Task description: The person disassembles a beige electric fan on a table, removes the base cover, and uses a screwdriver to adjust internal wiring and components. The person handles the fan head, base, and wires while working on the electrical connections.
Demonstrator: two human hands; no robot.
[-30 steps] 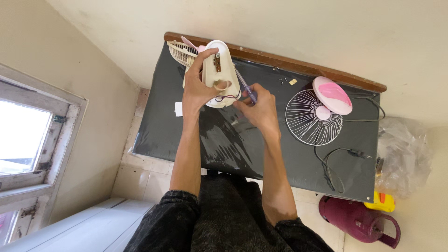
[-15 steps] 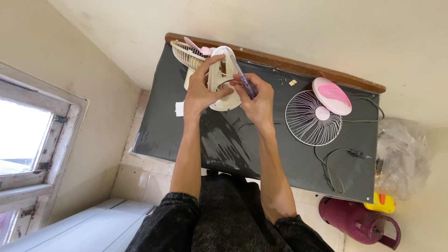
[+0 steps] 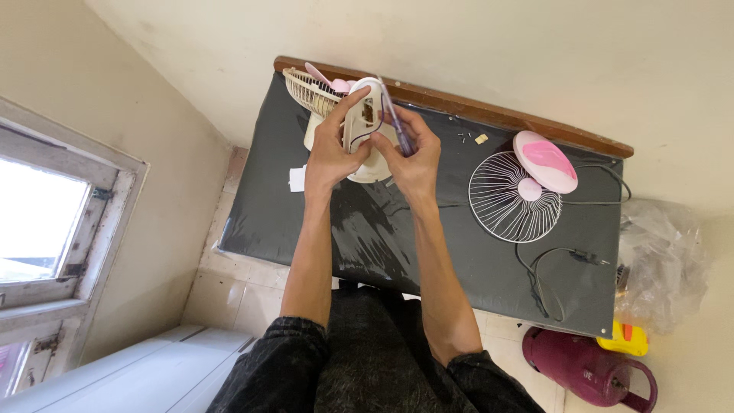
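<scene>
Two hands at the far end of the dark table (image 3: 428,245), head view. I see my left hand (image 3: 330,157) clasped around the cream fan body (image 3: 365,130); my right hand (image 3: 413,157) pinches a purple screwdriver (image 3: 397,122) against it. White grille (image 3: 505,200) lies well apart.

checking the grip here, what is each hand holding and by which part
Left hand holds the cream plastic fan body by its open base; right hand holds a thin purple-handled screwdriver by its handle.
</scene>
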